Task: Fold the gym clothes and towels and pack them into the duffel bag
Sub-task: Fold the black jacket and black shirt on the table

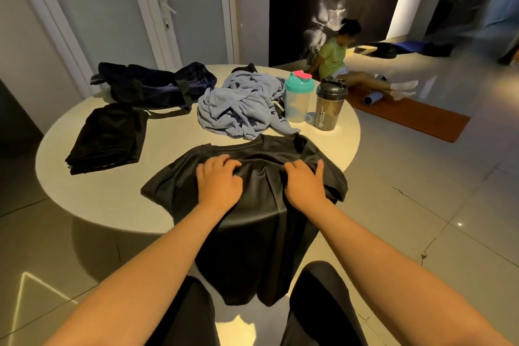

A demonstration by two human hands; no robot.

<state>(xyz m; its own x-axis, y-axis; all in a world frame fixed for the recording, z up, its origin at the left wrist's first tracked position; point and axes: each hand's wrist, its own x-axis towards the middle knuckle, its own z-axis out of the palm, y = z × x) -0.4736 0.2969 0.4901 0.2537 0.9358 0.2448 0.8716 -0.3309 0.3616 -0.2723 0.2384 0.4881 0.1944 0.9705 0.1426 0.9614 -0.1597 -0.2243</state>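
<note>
left hand [217, 182], right hand [304, 184] pressing black shirt [261, 233], surface [112, 199] 6 o'clock | towel [238, 104] 12 | duffel bag [157, 84] 10 | teal bottle [299, 98] 1

Dim, warm light pools on the table [171, 135] (edges bend, fisheye-style).
</note>
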